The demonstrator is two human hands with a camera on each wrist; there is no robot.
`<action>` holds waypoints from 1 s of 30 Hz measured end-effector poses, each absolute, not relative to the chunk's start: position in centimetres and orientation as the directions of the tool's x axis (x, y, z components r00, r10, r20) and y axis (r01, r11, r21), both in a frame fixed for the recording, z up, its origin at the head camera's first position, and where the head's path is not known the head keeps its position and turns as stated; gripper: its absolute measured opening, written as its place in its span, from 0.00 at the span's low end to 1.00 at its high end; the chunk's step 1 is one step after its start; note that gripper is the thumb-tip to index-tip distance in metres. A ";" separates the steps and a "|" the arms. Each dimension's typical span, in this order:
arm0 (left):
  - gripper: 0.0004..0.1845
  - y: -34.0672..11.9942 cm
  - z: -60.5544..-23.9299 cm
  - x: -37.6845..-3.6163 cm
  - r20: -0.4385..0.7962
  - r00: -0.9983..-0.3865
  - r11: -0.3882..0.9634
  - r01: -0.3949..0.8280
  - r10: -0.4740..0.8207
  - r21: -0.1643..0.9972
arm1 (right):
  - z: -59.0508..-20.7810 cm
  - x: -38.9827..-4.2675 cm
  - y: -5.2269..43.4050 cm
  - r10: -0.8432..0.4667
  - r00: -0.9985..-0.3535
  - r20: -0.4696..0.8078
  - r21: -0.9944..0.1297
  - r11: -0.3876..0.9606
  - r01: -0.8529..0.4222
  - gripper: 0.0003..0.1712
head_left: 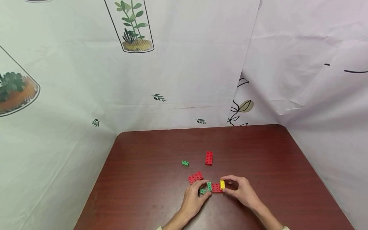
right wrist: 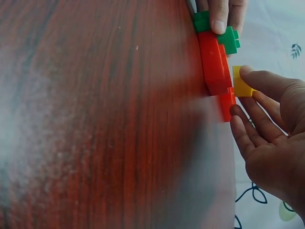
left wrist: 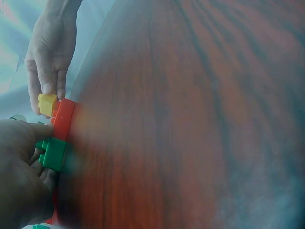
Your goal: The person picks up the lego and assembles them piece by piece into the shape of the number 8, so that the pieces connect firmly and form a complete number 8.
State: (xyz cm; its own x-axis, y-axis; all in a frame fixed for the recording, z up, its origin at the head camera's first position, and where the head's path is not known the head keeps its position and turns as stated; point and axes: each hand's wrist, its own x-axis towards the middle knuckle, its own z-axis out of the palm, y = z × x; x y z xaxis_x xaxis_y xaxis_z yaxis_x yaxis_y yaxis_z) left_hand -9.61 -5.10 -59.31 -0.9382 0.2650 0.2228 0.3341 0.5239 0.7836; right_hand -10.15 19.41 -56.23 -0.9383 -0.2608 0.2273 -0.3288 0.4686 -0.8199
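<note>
In front of me a red building brick (head_left: 217,187) lies crosswise on the table, with a green brick (head_left: 209,186) standing on its left end. My left hand (head_left: 194,196) pinches that green brick between thumb and forefinger. Another small green brick (head_left: 202,191) shows in the hollow of the same hand. Between the thumb and fingers of my right hand (head_left: 242,191) is a yellow brick (head_left: 222,184), held at the red brick's right end. From the right wrist view, a narrow gap shows between the yellow brick (right wrist: 242,82) and the red brick (right wrist: 213,64).
Just beyond my left hand lies a studded red brick (head_left: 195,177). Farther back are a loose small green brick (head_left: 185,163) and one more red brick (head_left: 209,158). The brown table (head_left: 143,179) ends at a hanging printed cloth (head_left: 187,80).
</note>
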 end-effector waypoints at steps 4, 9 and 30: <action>0.20 -5.1 -59.3 -9.6 0.232 -0.936 0.528 0.342 0.265 0.777 | -56.3 -10.1 19.4 -0.280 -0.931 0.236 -0.823 0.452 -0.345 0.20; 0.20 -5.0 -59.1 -9.6 0.246 -0.932 0.535 0.354 0.265 0.767 | -56.5 -10.1 19.4 -0.292 -0.928 0.230 -0.827 0.445 -0.345 0.20; 0.21 -5.0 -59.3 -9.5 0.275 -0.926 0.542 0.375 0.260 0.752 | -57.1 -10.0 18.9 -0.293 -0.927 0.235 -0.832 0.432 -0.348 0.21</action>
